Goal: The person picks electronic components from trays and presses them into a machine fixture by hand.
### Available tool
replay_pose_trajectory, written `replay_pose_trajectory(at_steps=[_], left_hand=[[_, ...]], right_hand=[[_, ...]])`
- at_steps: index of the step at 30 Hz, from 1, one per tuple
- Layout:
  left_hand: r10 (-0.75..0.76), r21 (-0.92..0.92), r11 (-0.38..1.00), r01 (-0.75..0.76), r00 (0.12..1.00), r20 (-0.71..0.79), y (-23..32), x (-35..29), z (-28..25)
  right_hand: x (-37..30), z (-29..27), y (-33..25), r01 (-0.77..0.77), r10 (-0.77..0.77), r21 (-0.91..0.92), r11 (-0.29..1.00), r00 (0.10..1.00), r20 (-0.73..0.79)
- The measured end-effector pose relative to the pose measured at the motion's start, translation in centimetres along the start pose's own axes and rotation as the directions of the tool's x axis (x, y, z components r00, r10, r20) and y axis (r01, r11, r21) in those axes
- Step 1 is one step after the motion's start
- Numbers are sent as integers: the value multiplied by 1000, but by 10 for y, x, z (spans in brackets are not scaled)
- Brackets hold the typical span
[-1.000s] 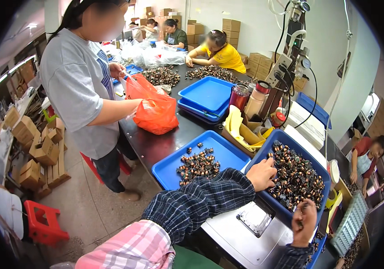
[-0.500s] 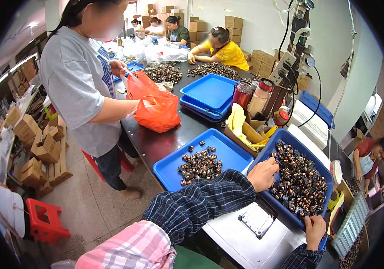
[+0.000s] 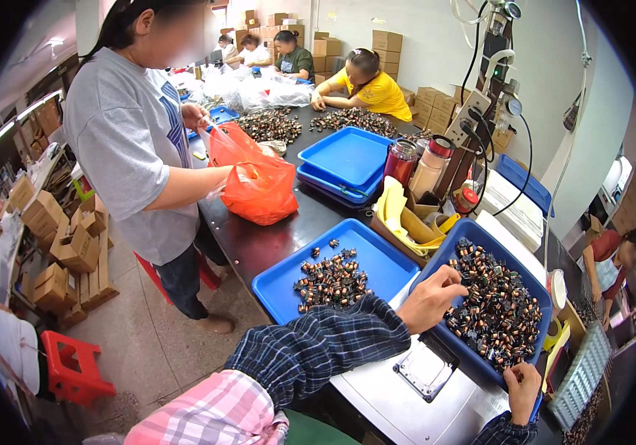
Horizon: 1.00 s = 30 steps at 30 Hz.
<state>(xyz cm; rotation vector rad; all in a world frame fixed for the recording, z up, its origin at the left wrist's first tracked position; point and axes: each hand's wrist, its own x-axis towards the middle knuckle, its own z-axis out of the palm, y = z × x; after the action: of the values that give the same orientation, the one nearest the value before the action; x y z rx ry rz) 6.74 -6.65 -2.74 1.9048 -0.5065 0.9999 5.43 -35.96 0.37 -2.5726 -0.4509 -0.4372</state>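
Observation:
My left hand (image 3: pixel 430 298) is over the left rim of a deep blue bin (image 3: pixel 547 291), its fingers curled together above the parts. Whatever lies between those fingertips is hidden. The bin is filled with small copper-wound coils (image 3: pixel 492 304) with black bases. At the bin's near right corner, my right hand (image 3: pixel 523 389) has thumb and forefinger pinched against the edge of the pile; I cannot make out what is in the pinch. Left of the bin, a flat blue tray (image 3: pixel 277 284) holds a looser heap of similar coils (image 3: pixel 330 280).
A person in a grey shirt (image 3: pixel 121 133) stands at left, hands on a red plastic bag (image 3: pixel 262 193). Stacked blue trays (image 3: pixel 344 156), bottles (image 3: pixel 431 165) and a box with yellow gloves (image 3: pixel 399 219) stand beyond the bin. A white machine (image 3: pixel 407 400) lies below my arms.
My left hand has shifted slightly left and nearer, with its fingers a little more extended. The right hand stays at the bin's corner, lowered slightly. My view has shifted a little.

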Motion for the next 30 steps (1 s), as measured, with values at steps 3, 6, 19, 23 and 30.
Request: replay_pose_trajectory(at_steps=[3,6,19,23,30], left_hand=[[-60,-110,992,60,998,5,11,-5,-7],[-39,-132,990,49,996,75,18,-14,-13],[-111,-110,983,144,958,265,26,-37,-23],[-197,-93,960,266,869,454,32,-32,-27],[-64,-110,978,176,760,646,37,-38,-23]], right_hand=[[1,-4,1,-87,79,78,993,992,101],[-1,-7,-6,-107,96,102,989,989,110],[6,-7,-3,-299,201,555,776,952,232],[12,0,-32,-431,297,711,555,901,315],[3,24,-52,-435,153,804,405,900,409]])
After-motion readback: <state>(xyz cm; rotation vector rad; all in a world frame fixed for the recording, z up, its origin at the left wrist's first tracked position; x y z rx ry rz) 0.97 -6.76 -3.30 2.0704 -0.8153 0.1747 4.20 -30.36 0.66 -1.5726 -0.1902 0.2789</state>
